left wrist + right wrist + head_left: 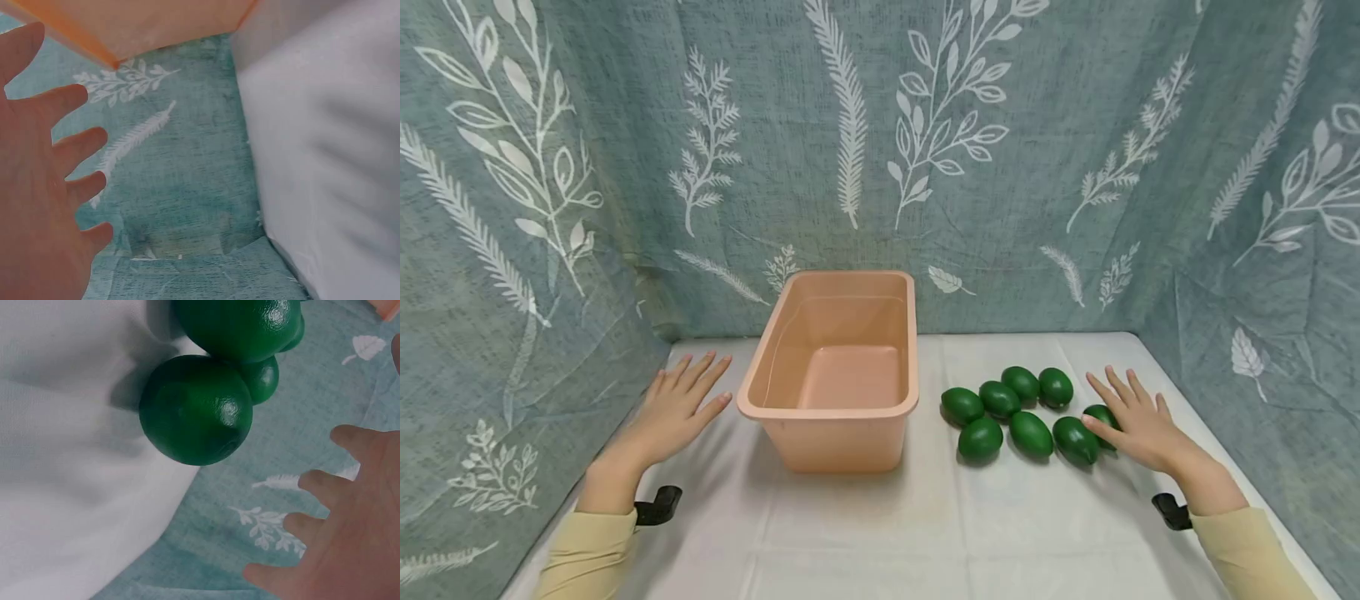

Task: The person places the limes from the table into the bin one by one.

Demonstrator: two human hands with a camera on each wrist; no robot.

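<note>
An orange-pink plastic tub (835, 442) stands on the white cloth with nothing inside it. To its right lie several glossy dark green limes (1032, 435) in a loose cluster. My left hand (668, 417) is held left of the tub, palm down, fingers straight and spread, holding nothing. The left wrist view shows the hand (44, 162) apart from the tub's wall (169, 25). On the far side, my right hand (1138, 425) hovers with spread fingers by the rightmost lime (1103, 414), partly covering it. In the right wrist view that lime (195, 411) sits apart from the fingers.
A white cloth (857, 533) covers the table. Blue-green curtains (760, 167) with white leaf prints rise at the back and both sides. Each wrist wears a black camera mount, such as the left one (658, 506), below beige sleeves (587, 554).
</note>
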